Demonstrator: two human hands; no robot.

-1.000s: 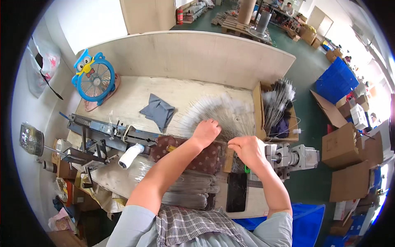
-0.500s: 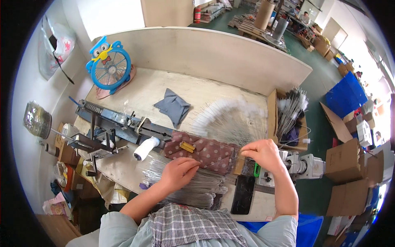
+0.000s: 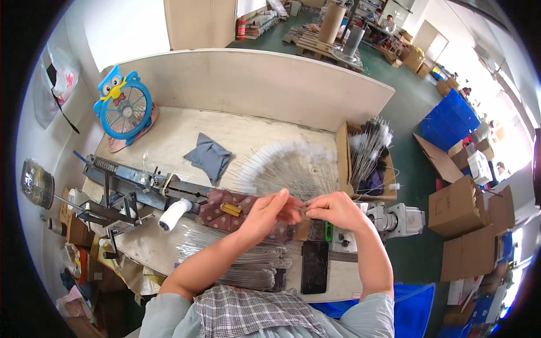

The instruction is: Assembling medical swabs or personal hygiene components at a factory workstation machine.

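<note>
Your left hand (image 3: 269, 209) and right hand (image 3: 333, 209) meet at the middle of the workbench (image 3: 174, 132), fingertips almost touching, and both are pinched shut on something small between them (too small to tell what it is, though it looks like the end of a thin wire). Your hands hover just above a maroon dotted cushion (image 3: 225, 207) with a small yellow clip on it, which lies on the near half of the bench. Just beyond your hands, a fan of thin wires with white fluffy tips (image 3: 282, 166) spreads out toward the far side. To the right of it an open cardboard box (image 3: 342, 155) holds more of the same white-tipped wires, standing in a loose bunch. Near your forearms a bundle of bare metal wires (image 3: 236, 262) lies flat, and a black phone (image 3: 314, 267) rests just to its right. On the left a blue metal jig with a white roller handle (image 3: 169, 215) runs across the bench; a folded grey cloth (image 3: 207, 156) lies beyond it, and a blue fan (image 3: 123, 107) stands at the far left corner.
</note>
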